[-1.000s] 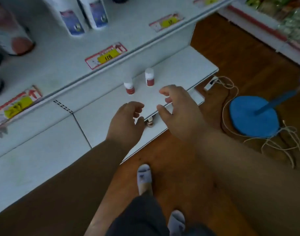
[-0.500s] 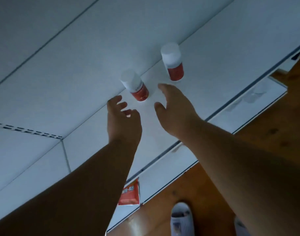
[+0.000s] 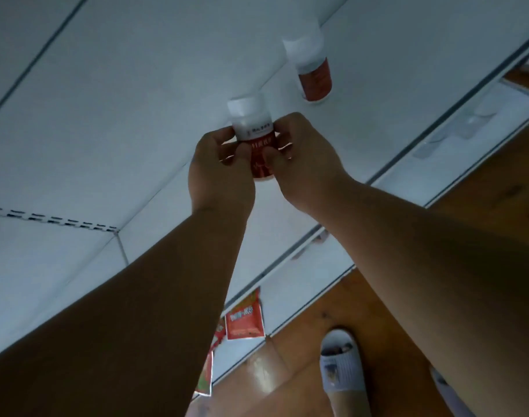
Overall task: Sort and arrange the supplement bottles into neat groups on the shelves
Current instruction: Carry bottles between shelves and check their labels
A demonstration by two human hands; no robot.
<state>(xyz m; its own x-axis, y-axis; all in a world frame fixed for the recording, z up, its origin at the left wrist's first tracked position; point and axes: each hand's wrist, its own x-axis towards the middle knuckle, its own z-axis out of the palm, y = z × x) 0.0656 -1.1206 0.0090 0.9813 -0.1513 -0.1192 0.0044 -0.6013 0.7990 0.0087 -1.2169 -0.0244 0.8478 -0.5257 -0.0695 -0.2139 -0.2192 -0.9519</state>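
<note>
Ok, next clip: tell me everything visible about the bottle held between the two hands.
The held bottle is small, with a white cap, a white upper body that looks like plastic, and a red label with white print too blurred to read. It stands roughly upright over the white shelf; whether its base touches the shelf is hidden. The left hand and right hand grip its lower half from either side, thumbs on the label. A second matching bottle stands apart, behind it.

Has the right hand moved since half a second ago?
Yes. The right hand has closed in on the near bottle by the shelf's back wall; both hands now hold it.
</note>
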